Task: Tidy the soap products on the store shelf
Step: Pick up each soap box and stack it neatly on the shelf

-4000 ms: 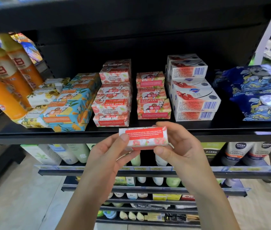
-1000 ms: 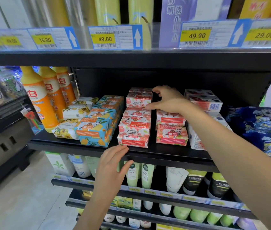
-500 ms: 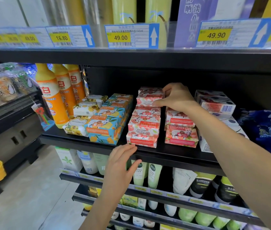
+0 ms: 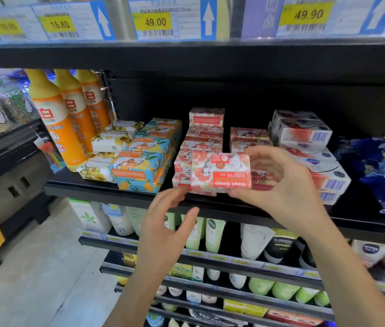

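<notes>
Bottles, tall orange plastic ones, are standing at the left end of the black metal shelf, with blue-and-yellow cardboard soap boxes lying stacked beside them. The left hand is hovering below the shelf edge, fingers relaxed and gripping nothing, fingertips near the lower left corner of the pink-and-white cardboard goat soap box. That box is hanging just in front of the pink stack, long axis running left to right, lettering upside down. The right hand is pinching its right end, doing all the carrying. White-and-red boxes are sitting stacked further right.
</notes>
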A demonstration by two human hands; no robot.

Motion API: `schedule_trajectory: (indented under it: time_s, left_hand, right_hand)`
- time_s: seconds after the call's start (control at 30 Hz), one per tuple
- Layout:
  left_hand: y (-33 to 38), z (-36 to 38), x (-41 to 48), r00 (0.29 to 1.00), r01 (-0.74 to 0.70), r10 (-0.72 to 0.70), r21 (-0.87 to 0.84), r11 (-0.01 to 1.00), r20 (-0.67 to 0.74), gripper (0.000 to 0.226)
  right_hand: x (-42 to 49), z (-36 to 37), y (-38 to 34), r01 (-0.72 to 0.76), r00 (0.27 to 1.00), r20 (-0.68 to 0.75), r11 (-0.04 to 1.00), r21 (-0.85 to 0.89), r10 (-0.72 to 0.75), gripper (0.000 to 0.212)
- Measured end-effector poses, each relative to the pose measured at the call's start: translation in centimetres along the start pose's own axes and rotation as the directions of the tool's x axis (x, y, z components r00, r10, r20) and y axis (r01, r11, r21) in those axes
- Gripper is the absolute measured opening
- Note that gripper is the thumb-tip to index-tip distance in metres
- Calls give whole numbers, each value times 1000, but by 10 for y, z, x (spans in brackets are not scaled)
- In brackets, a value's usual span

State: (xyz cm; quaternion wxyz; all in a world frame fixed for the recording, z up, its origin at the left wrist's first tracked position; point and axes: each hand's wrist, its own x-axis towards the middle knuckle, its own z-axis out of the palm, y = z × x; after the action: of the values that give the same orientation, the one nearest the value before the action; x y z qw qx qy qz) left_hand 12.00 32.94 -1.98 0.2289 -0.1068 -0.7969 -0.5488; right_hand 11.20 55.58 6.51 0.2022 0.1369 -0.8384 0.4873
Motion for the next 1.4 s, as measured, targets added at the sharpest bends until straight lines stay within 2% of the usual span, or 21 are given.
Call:
schedule_trajectory:
  time_s: [0.13, 0.2, 0.33, 0.43, 0.53, 0.6, 0.7, 0.8, 1.07, 1.23, 1.33, 1.4]
  left_hand:
    - [29, 0, -1, 978, 193, -147, -388, 901, 145, 53]
    - [34, 4, -1, 957, 270, -186, -453, 850, 221, 59]
    - [33, 8, -3, 923, 385, -305, -522, 761, 236, 52]
    - [31, 12, -8, 904, 428, -350, -538, 727, 246, 53]
    - [32, 16, -12, 905, 423, -357, -554, 717, 229, 53]
    - [33, 19, -15, 905, 425, -351, -559, 712, 240, 50]
    - [35, 22, -18, 898, 439, -359, -575, 690, 255, 48]
    - [34, 22, -18, 897, 442, -347, -550, 709, 273, 45]
    - [34, 26, -23, 903, 429, -322, -543, 722, 286, 48]
    - [39, 26, -25, 898, 435, -306, -551, 712, 315, 50]
    - [42, 24, -23, 886, 453, -289, -541, 709, 362, 39]
    - [42, 22, -23, 877, 463, -284, -527, 713, 387, 40]
  right_hand:
    - [-28, 4, 8, 56, 998, -21, 995, 79, -55, 67]
    - [-37, 10, 9, 59, 998, -17, 985, 160, -58, 63]
    - [-52, 18, 16, -32, 999, 3, 954, 298, 33, 66]
    - [-60, 20, 19, -137, 990, 63, 922, 363, 123, 70]
    - [-69, 24, 21, -244, 965, 40, 832, 498, 260, 74]
    - [-71, 27, 21, -321, 929, 26, 766, 557, 370, 71]
    - [-74, 29, 24, -382, 899, 64, 707, 595, 432, 61]
    - [-77, 29, 25, -403, 894, 102, 682, 611, 436, 50]
    - [-81, 28, 27, -399, 893, 99, 668, 628, 440, 43]
    - [-84, 24, 30, -340, 913, 71, 654, 676, 402, 49]
    - [-85, 23, 31, -291, 938, 58, 685, 668, 341, 49]
    - [-86, 22, 32, -250, 954, 46, 704, 665, 295, 48]
